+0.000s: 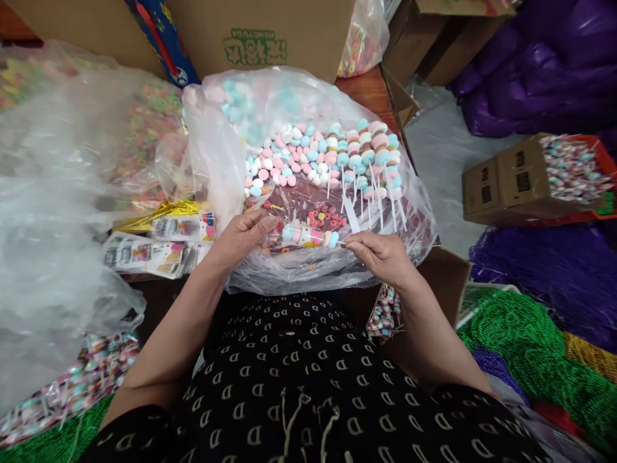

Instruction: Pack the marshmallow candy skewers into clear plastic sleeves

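Black patterned shirt (308,386), hands (243,239) (384,256) pinching a wrapped candy stick (311,236), clear bag (308,273) holding loose candies (282,157)

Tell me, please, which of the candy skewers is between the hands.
The wrapped skewer, lying crosswise between the left hand and right hand; the piled skewers lie beyond it, touched by neither.

Pass: floor (436,148) right | block: candy skewers (369,156) ahead; plastic bag (43,212) left, depth unclear

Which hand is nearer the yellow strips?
Left. The left hand is just right of the yellow strips; the right hand is farther right, at the stick end of the wrapped candy skewer.
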### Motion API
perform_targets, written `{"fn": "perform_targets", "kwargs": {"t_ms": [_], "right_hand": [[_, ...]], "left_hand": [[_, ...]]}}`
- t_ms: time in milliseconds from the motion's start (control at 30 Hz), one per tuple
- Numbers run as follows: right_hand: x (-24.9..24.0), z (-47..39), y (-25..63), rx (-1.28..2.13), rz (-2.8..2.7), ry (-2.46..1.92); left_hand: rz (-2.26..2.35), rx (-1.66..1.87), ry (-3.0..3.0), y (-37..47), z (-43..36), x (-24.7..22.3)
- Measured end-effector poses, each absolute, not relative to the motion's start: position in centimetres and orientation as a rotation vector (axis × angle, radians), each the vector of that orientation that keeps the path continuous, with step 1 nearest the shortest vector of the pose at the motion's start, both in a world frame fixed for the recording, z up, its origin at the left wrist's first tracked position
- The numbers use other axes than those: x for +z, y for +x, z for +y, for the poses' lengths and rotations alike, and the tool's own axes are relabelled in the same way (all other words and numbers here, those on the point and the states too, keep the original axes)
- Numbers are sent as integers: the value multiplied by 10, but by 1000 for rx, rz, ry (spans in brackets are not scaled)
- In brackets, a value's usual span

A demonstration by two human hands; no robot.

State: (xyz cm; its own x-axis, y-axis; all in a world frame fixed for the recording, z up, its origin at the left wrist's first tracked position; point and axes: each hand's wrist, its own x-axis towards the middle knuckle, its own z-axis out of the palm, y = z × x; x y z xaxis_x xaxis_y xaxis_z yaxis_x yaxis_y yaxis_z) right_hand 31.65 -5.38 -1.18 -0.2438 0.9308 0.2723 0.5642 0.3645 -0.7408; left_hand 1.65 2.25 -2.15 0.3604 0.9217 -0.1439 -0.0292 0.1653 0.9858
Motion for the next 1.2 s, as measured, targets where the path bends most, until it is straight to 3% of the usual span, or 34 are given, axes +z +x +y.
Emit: {"fn": "perform_targets", "kwargs": {"t_ms": [233, 400, 600, 967, 1200], "right_hand": [[-27, -65, 281, 969, -1465, -1384], [-38, -65, 247, 1208, -1100, -1315], [-36, -70, 237, 1315, -1154, -1174], [-51, -73, 214, 1332, -1149, -1279], [-54, -73, 219, 1044, -1273, -1328]], "left_hand": [[624, 1144, 702, 45, 20, 4], [535, 1292, 655, 63, 14, 12], [640, 1290, 488, 74, 18, 12], [679, 1204, 548, 82, 5, 4], [619, 1157, 641, 73, 8, 3]]}}
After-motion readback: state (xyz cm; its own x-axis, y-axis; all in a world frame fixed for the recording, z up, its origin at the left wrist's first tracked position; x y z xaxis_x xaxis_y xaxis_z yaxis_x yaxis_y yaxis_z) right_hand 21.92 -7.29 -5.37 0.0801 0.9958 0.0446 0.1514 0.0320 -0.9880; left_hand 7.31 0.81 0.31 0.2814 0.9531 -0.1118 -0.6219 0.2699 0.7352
